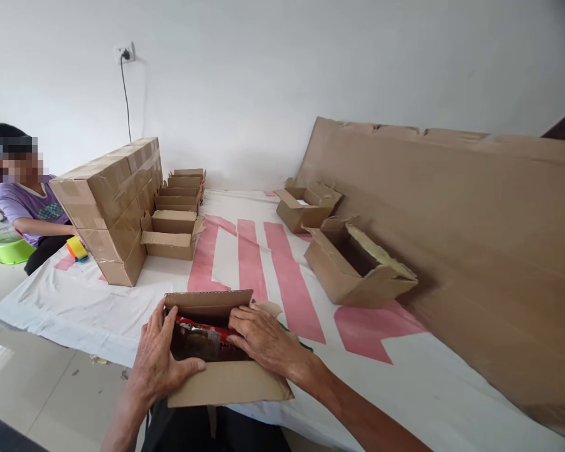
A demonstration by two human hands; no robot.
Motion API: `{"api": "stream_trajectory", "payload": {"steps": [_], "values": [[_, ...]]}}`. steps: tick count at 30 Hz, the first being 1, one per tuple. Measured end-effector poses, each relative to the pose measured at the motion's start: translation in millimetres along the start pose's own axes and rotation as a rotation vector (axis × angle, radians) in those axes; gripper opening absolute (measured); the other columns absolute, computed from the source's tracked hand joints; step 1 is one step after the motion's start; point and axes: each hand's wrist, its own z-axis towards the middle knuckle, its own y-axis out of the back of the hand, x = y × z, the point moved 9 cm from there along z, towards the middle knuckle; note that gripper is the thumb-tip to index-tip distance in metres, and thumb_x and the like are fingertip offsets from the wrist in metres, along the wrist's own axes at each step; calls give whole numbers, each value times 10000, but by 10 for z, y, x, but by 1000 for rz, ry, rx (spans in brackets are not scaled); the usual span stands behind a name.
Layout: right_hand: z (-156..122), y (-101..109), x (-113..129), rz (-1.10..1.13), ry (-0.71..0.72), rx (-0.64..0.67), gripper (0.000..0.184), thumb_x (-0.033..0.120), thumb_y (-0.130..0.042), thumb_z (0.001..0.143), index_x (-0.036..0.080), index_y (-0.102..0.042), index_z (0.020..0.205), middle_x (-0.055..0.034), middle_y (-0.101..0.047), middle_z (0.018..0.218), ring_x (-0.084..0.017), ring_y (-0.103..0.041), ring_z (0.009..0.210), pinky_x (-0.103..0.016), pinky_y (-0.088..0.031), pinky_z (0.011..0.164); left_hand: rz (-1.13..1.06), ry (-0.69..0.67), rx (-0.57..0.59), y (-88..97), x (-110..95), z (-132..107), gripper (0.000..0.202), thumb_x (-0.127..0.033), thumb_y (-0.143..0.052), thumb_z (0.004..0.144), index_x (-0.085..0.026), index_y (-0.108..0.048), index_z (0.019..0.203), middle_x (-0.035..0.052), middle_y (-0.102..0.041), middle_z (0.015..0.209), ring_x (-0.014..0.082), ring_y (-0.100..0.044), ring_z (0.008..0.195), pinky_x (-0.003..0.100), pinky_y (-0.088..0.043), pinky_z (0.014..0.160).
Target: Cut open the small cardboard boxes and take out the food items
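Close in front of me is a cardboard box [230,384] with its flaps up and a shiny red plastic packet [206,336] inside. My left hand [157,351] grips the box's left side, thumb over the front flap and fingers along the left wall. Over the right end of the box lies my right hand [263,339], its fingers bent down onto the red packet. The right fingertips are partly hidden, and I cannot see how deep the packet sits.
Taped boxes form a stack [117,213] at left, beside a row of opened boxes [174,242]. Two opened boxes [358,257] stand at right before a large cardboard sheet [475,251]. Another person [32,201] sits at far left near a yellow tape roll [76,248].
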Motion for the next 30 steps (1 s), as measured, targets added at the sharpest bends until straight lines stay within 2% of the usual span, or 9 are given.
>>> {"api": "stream_trajectory", "payload": {"steps": [4,8,12,15,17,20,22,26,30], "values": [[-13,-45,-32,-11,46,-52,188,147,-568,1041,201,-704,923,-66,-720,980,-236,-667,993,-399,-468,980,28,-19,-14,11,5,-6,1028,-466,-887,755,-191,-427,1632,257,-327,1726,491,-363,1576,739,-387,1201],[26,23,-13,13,42,-93,302,108,-464,1061,199,-698,893,-58,-694,892,-204,-648,866,-348,-474,879,33,-38,-17,39,-25,17,1047,-469,-885,755,-193,-399,1639,256,-337,1717,486,-370,1571,709,-398,1207],[76,318,59,172,59,-169,294,158,-466,1073,198,-706,909,-50,-704,890,-176,-635,782,-303,-462,766,33,-2,-26,56,-18,54,1141,-482,-911,714,-209,-330,1658,256,-355,1705,485,-359,1577,733,-360,1215],[117,629,72,337,77,-219,258,187,-501,1057,206,-728,935,-41,-732,898,-170,-655,790,-292,-459,749,17,7,-25,86,-49,82,1182,-472,-925,702,-234,-284,1666,239,-380,1694,462,-374,1574,717,-367,1215],[158,822,103,393,109,-205,252,181,-519,1032,207,-741,916,-35,-743,872,-166,-654,777,-289,-452,737,9,8,-42,161,-82,106,1173,-464,-929,705,-230,-287,1659,235,-382,1694,454,-380,1573,698,-385,1211],[227,1076,240,405,219,-133,260,173,-539,999,201,-759,864,-26,-746,832,-153,-632,735,-282,-435,711,0,-19,-98,378,-162,170,1034,-458,-902,756,-228,-375,1615,223,-389,1698,443,-406,1559,679,-402,1206],[278,1237,351,412,298,-90,267,167,-552,986,192,-765,828,-18,-737,805,-142,-617,712,-277,-425,699,-21,-89,-118,540,-271,238,853,-432,-870,803,-235,-493,1542,194,-491,1639,416,-471,1517,642,-419,1205],[435,1539,519,401,399,-82,246,140,-598,949,178,-782,789,-9,-731,756,-135,-615,707,-276,-421,706,-132,-223,18,679,-530,414,504,-352,-829,838,-243,-712,1316,119,-744,1300,330,-671,1259,476,-536,1086],[665,1715,544,484,370,-102,180,114,-649,894,173,-802,817,-4,-762,776,-127,-648,711,-260,-443,693,-266,-156,123,671,-616,545,347,-366,-813,845,-216,-790,1157,62,-800,1051,267,-723,966,352,-569,879]]}}
